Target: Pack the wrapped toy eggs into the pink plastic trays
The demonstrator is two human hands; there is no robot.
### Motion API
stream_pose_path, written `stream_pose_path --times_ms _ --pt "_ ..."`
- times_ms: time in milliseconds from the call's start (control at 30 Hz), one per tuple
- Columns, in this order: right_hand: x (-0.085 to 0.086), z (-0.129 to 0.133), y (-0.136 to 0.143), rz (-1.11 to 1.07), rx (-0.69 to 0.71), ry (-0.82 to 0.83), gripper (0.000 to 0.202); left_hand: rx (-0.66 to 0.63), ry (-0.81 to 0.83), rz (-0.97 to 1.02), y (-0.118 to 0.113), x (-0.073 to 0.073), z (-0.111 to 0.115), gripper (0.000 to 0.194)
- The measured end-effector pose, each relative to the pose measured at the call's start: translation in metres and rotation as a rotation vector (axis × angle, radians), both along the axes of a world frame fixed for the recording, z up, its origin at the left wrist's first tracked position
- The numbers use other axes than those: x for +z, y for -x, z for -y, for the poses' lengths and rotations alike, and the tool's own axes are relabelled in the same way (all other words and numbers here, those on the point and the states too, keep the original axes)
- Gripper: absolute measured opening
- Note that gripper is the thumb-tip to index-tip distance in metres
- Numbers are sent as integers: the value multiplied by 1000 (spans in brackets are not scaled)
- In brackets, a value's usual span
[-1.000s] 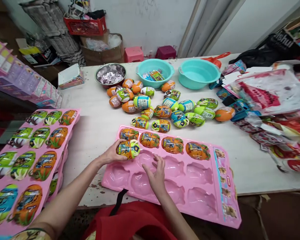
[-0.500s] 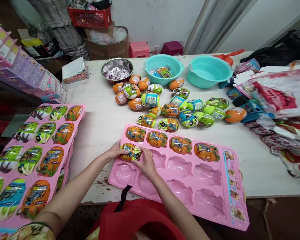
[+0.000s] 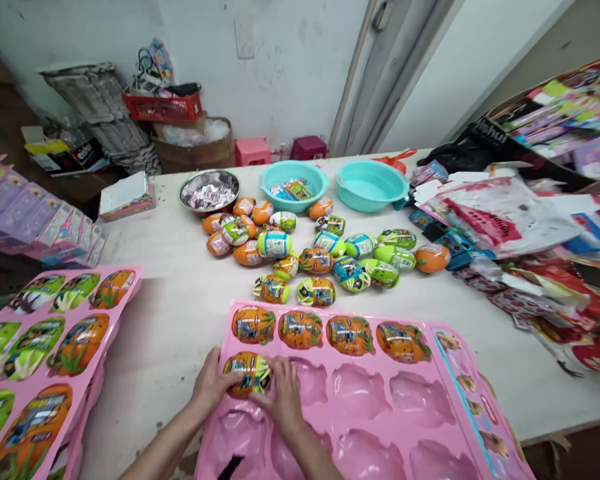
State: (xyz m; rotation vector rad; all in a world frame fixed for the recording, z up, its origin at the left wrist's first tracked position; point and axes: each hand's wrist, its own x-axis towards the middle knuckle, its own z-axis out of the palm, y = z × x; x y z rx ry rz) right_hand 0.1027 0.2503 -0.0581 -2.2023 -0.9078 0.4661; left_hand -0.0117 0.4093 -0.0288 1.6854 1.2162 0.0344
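A pink plastic tray [image 3: 330, 415] with moulded hollows lies at the table's front edge. Orange toy eggs [image 3: 350, 335] in printed wrap fill its far row. At the left of the second row sits an orange and light-green egg [image 3: 247, 375]. My left hand [image 3: 214, 381] grips its left end, with the thumb on top. My right hand [image 3: 283, 390] closes on the egg's right end. Whether the egg is fully down in its hollow I cannot tell. Several hollows nearer me hold nothing. Some of my fingertips are hidden.
Beyond the tray lie loose wrapped eggs [image 3: 316, 260]. Behind them stand a metal bowl [image 3: 190, 200] and two turquoise basins [image 3: 373, 190]. A filled pink tray [image 3: 87, 357] rests on the left. Plastic bags and packaging [image 3: 510, 217] are heaped on the right.
The camera view has tilted upward, so the table appears lower and more wall shows. Both hands stay on the same egg at the same hollow.
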Motion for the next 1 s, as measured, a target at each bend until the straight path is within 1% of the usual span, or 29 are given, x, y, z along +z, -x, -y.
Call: stream_pose_path --times_ms 100,167,200,233,267,333,367,400,433,467,500,533,567,600,633,700,767,800,833,867,933,967,1000 --pt "-11 4 0 36 9 55 84 -42 -12 -6 3 -7 4 69" --pt "-15 3 0 79 18 75 88 -51 -20 -88 1 -4 4 77" --pt "-16 3 1 108 16 81 88 -63 -51 -139 0 0 4 80" --pt "-17 3 2 137 12 85 88 -84 -117 -187 -3 6 3 82" --pt "-16 3 3 165 7 87 87 -108 -225 -225 -6 14 2 83" --pt "-13 6 7 209 9 85 88 -202 -507 -248 -16 32 1 81" --pt "-11 8 8 221 15 88 89 -302 -618 -230 -23 39 2 76" --pt "-7 12 9 222 21 103 91 -448 -680 -199 -30 44 4 67" --pt "-3 15 10 213 31 136 92 -626 -698 -165 -36 47 8 55" --pt "2 19 11 197 46 187 90 -805 -690 -140 -43 47 14 44" --pt "7 22 11 176 63 250 84 -958 -680 -135 -48 44 21 34" --pt "12 24 11 154 79 318 77 -1060 -690 -154 -52 39 29 26" --pt "17 26 11 132 95 378 69 -1110 -723 -190 -54 34 37 21" --pt "22 27 11 111 107 422 61 -1123 -766 -231 -56 28 44 19" --pt "25 27 11 89 113 450 57 -1120 -802 -268 -57 23 49 18" --pt "27 28 13 48 98 463 58 -1119 -804 -299 -60 18 49 16" --pt "22 29 15 22 57 431 67 -1108 -690 -258 -69 23 37 15" --pt "17 31 16 17 34 399 72 -1060 -611 -221 -78 29 26 18" --pt "12 33 17 17 18 356 77 -967 -547 -193 -91 36 13 24" --pt "7 35 17 23 9 303 80 -829 -515 -181 -107 43 -1 31" --pt "-1 42 16 62 8 191 83 -493 -529 -232 -148 56 -27 47" --pt "-4 45 15 97 6 139 83 -359 -537 -284 -169 59 -37 57" --pt "-6 49 13 134 2 94 83 -276 -527 -339 -190 60 -46 67"
